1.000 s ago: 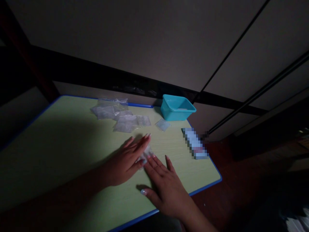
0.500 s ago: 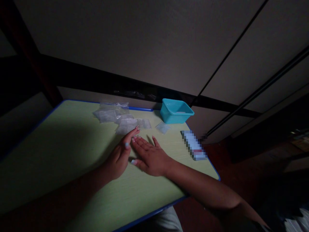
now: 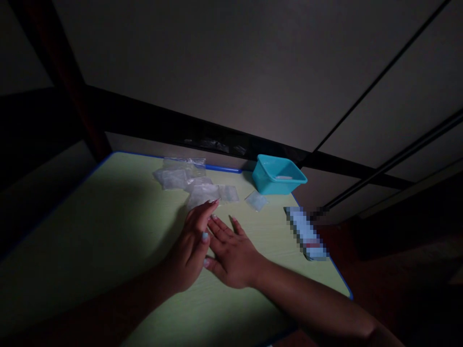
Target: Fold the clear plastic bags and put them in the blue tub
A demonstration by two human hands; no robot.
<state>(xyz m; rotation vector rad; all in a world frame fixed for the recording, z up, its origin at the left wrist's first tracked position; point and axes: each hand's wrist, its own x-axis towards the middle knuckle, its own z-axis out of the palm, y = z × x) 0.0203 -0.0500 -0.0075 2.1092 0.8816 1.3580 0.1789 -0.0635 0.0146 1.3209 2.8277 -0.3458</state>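
My left hand [image 3: 191, 248] rests on its edge on the pale green table [image 3: 108, 217], fingers extended, its tips close to a group of clear plastic bags [image 3: 204, 194]. Beside it my right hand [image 3: 233, 253] lies palm down with its fingers spread, the tips meeting the left hand. Neither hand shows anything held; what lies beneath the right palm is hidden. A small clear packet [image 3: 256, 200] sits beyond the right fingers, apart from the other bags.
A turquoise bin [image 3: 273, 183] with a pale item inside stands at the table's far right corner. Near the right edge lies a blurred-out bluish object [image 3: 307, 233]. A blue tube [image 3: 224, 169] runs along the back edge, before dark cabinet panels.
The view has shifted, so the table and its objects appear further right and slightly lower. Both hands stay together, with the left fingers somewhat more bent over toward the right hand.
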